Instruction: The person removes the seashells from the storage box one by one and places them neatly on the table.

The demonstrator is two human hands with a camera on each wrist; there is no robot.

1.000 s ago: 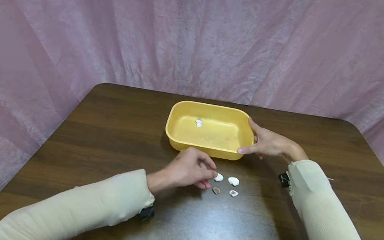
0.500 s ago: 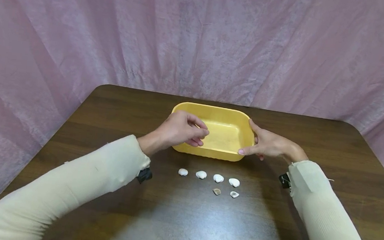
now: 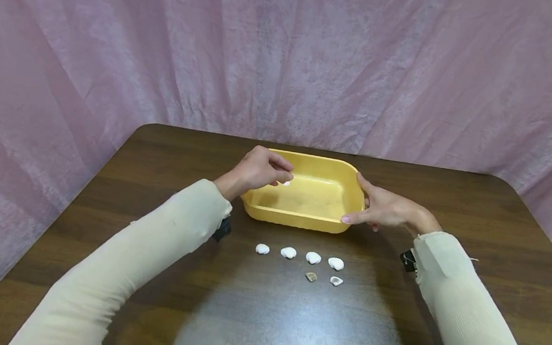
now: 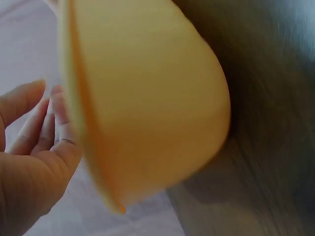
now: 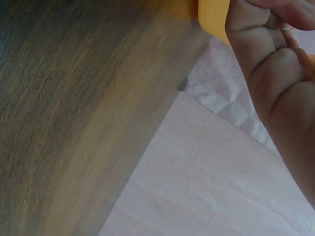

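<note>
My left hand is above the left part of a yellow plastic basin, fingers loosely bent. In the left wrist view, a gap shows between the thumb and fingers, with nothing seen between them. A white shell shows just below the fingertips, inside the basin. My right hand grips the basin's right end, thumb on the front rim and forefinger towards the back corner. In front of the basin lies a row of white ribbed shells, with a brownish shell and a small pale shell nearer me.
The dark wooden table has rounded far corners. A pink curtain hangs right behind its back edge. The basin's wall stands close beside my left hand in the left wrist view.
My left hand has left the shells on the table and moved forward over the basin, uncovering the two leftmost shells of the row. The right hand has stayed at the basin's end.
</note>
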